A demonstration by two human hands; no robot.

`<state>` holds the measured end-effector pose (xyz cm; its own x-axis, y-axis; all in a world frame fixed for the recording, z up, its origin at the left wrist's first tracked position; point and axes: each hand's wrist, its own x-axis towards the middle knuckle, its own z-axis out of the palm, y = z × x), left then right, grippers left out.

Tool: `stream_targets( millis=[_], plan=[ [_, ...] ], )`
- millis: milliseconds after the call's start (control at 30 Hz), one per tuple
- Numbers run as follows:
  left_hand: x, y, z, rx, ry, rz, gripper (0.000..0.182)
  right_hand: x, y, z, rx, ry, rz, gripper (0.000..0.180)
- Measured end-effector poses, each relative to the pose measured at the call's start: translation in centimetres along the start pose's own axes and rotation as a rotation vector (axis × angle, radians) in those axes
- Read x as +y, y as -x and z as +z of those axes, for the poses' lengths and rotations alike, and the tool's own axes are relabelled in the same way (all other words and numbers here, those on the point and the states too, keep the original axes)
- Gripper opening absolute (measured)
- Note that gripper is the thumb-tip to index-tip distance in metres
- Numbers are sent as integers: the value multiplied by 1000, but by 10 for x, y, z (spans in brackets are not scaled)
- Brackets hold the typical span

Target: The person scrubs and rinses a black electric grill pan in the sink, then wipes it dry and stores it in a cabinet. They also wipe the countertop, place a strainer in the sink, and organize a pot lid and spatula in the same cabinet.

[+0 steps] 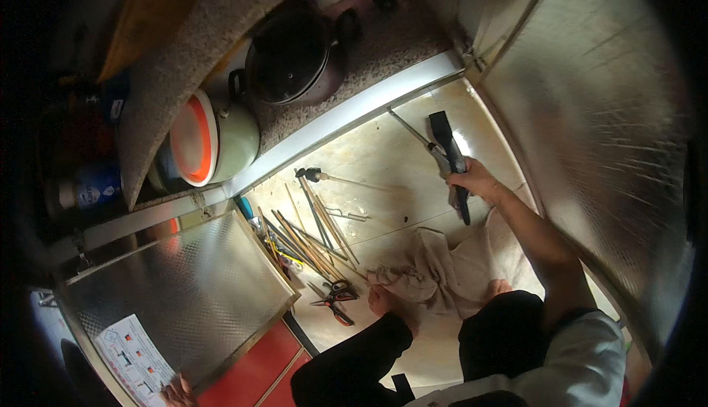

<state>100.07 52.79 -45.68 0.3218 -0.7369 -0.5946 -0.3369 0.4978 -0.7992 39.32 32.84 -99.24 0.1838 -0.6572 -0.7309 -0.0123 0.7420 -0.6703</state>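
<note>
My right hand (pixel 477 180) grips a long, flat black tool (pixel 442 130) with a broad end, held over the pale tiled floor. A thin metal rod (pixel 408 126) slants away beside it; whether it is held too is unclear. What seems to be my left hand (pixel 178 391) is at the lower left rim, partly cut off, by a printed sheet (pixel 128 351) on a metal-faced cabinet door. Chopsticks and dark sticks (pixel 310 241) lie scattered on the floor, near black-and-orange scissors (pixel 338 296). A crumpled beige cloth (pixel 437 274) lies before my feet.
An open metal-faced cabinet door (pixel 193 285) stands left, another metallic panel (pixel 597 130) right. On the speckled shelf are a lidded dark pot (pixel 290 58) and a green pot (pixel 238 144). A black-headed tool with a thin shaft (pixel 312 174) lies near the cabinet's base.
</note>
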Motion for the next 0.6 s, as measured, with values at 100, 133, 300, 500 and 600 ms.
stream_targets(
  millis=[100, 133, 300, 500, 600],
  plan=[
    [23, -11, 5, -321, 238, -218, 54, 11, -17, -11, -55, 54, -37, 17],
    [29, -20, 5, -284, 285, -240, 50, 13, -18, -16, -86, 72, -83, 16],
    [39, -72, -55, -178, 476, -286, 34, 27, -27, -19, -117, -1, -65, 22],
    [113, -245, -240, -87, 1862, 255, 62, 64, -62, -14, 1, 132, -300, 28],
    [158, -357, -330, -78, 2394, 543, 77, 77, -70, -14, -31, 197, -371, 27]
  ],
)
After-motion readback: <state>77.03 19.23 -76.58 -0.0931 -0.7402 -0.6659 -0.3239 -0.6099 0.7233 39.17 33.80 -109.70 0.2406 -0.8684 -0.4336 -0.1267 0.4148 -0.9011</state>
